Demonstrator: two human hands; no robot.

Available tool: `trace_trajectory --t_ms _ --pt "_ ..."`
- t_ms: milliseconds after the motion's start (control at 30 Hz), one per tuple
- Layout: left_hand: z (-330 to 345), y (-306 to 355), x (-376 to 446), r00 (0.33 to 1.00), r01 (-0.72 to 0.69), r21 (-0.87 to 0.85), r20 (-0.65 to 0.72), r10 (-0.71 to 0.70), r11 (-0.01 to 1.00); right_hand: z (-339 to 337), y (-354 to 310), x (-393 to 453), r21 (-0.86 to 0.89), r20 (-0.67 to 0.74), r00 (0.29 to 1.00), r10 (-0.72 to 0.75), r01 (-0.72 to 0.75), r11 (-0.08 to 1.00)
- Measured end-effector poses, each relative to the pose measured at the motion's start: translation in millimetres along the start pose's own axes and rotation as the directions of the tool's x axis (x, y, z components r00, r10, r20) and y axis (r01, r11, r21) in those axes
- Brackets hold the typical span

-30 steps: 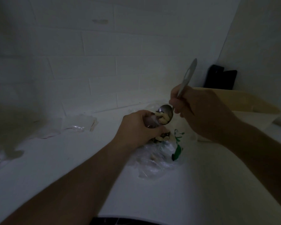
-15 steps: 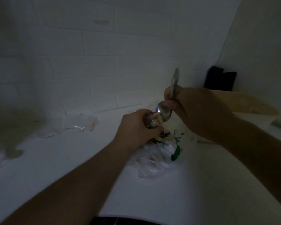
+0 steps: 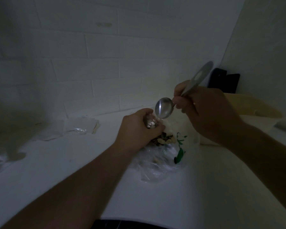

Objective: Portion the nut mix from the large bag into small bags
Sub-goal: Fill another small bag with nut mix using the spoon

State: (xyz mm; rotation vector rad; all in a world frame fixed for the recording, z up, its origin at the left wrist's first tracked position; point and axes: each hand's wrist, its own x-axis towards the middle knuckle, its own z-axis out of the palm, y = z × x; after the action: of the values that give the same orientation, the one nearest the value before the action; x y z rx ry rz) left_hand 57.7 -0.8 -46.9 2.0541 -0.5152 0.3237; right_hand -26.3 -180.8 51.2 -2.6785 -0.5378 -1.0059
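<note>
Holding a small bag (image 3: 150,123) partly filled in my left hand (image 3: 137,131), I grip an empty spoon (image 3: 164,107) in my right hand (image 3: 210,113) just above it. The large bag (image 3: 163,151) below both hands holds more nuts, so portioning looks unfinished.

Both forearms are bare to the frame's edge, with no sleeves showing. The left hand (image 3: 137,129) and right hand (image 3: 210,113) wear no gloves.

Shiny silver spoon (image 3: 164,108). Clear big bag (image 3: 157,164) with green marks, brown and cream nuts (image 3: 163,140) inside. White brick wall (image 3: 106,66). White table (image 3: 73,162). Black box (image 3: 224,82).
</note>
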Motion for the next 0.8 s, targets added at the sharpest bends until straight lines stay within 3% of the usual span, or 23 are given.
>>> trace_trajectory --t_ms 100,200,267,367,467,667,800 --pt "-1 1 0 0.999 0.043 -0.061 -0.003 -0.043 0.997 -3 4 -3 0.075 -0.080 0.994 0.074 -0.068 0.995" --pt "-9 3 2 0.991 0.065 -0.158 -0.106 -0.082 0.985 -3 8 -9 0.081 -0.113 0.984 0.136 -0.127 0.989" --pt "-12 6 1 0.980 0.073 -0.256 -0.160 -0.117 0.964 2 7 -15 0.088 -0.064 0.983 0.170 -0.164 0.983" --pt "-10 7 -3 0.985 0.075 -0.285 -0.127 -0.115 0.956 17 4 -26 0.065 0.016 0.986 0.166 -0.166 0.984" --pt "-19 2 5 0.964 0.082 -0.356 -0.207 -0.164 0.931 29 6 -30 0.072 0.043 0.989 0.142 -0.145 0.987" --pt "-19 -8 6 0.984 0.051 -0.162 -0.159 -0.078 0.985 51 14 -34 0.076 -0.021 0.992 0.125 -0.123 0.990" --pt "-17 -16 8 0.996 0.085 -0.149 -0.002 -0.087 0.985 66 21 -33 -0.058 -0.060 0.995 0.078 -0.081 0.995"
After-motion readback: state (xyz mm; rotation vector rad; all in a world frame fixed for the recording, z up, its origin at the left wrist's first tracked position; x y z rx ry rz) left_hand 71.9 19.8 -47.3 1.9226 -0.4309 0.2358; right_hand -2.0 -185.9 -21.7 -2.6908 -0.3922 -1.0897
